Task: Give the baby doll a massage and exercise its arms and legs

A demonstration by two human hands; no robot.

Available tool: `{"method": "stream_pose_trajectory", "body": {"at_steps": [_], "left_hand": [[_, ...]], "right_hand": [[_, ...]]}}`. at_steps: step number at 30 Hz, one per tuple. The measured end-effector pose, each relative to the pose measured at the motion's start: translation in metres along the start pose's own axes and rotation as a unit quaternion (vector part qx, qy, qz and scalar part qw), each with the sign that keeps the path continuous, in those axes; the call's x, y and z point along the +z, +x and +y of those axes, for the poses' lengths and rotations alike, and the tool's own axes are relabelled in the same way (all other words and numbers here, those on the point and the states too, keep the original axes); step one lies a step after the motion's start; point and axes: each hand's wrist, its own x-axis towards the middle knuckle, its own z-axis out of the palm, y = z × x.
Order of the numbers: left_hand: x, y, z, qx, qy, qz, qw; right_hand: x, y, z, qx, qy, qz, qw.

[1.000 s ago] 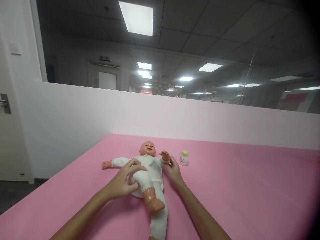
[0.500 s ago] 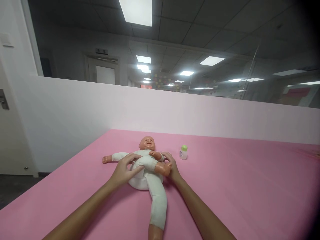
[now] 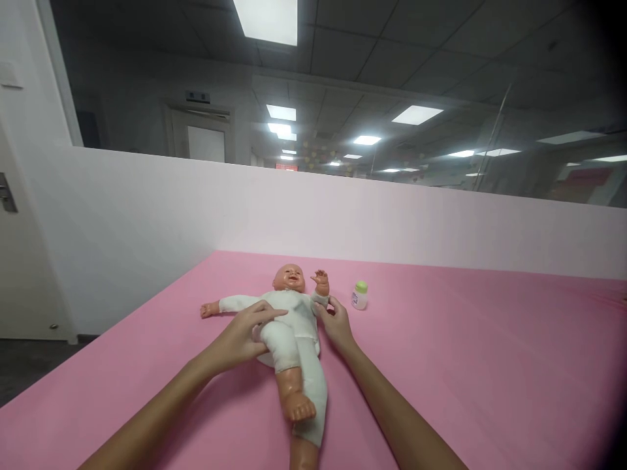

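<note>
A baby doll (image 3: 294, 313) with a soft white cloth body lies on its back, head toward the far side. My left hand (image 3: 247, 333) grips the upper part of the leg on the left, fingers over the hip and thumb lower on the thigh. That leg points toward me, crossing over the other one. With fingertips and thumb, my right hand (image 3: 337, 324) holds the doll's arm on the right near the wrist. The small plastic doll hand (image 3: 321, 282) there points up. The other arm stretches out to the left on the table.
A small bottle with a green cap (image 3: 360, 296) stands right of the doll, close to my right hand. The pink tabletop (image 3: 465, 359) meets a white low wall (image 3: 343, 215) with glass above. A door (image 3: 29, 261) is at the far left.
The bent leg has swung from across the belly down toward me, with my left hand still at the thigh. The arm on the right has gone from lying over the body to pointing up.
</note>
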Motion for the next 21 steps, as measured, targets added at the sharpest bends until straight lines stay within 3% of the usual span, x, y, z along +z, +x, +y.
{"method": "stream_pose_trajectory", "body": {"at_steps": [5,9,14,21], "left_hand": [[0.01,0.007,-0.002,-0.042,-0.031,0.099,0.994],[0.012,0.007,-0.005,-0.055,-0.031,0.111,0.992],[-0.001,0.005,-0.004,0.008,-0.036,0.037,0.999],[-0.006,0.005,-0.002,0.008,-0.035,0.026,0.999]], "right_hand": [[-0.001,-0.003,-0.019,-0.089,-0.079,-0.066,0.991],[0.0,-0.002,-0.031,-0.109,-0.07,-0.153,0.98],[0.0,-0.001,-0.011,-0.012,0.003,-0.025,1.0],[-0.001,0.0,-0.004,0.013,0.005,0.013,1.0]]}}
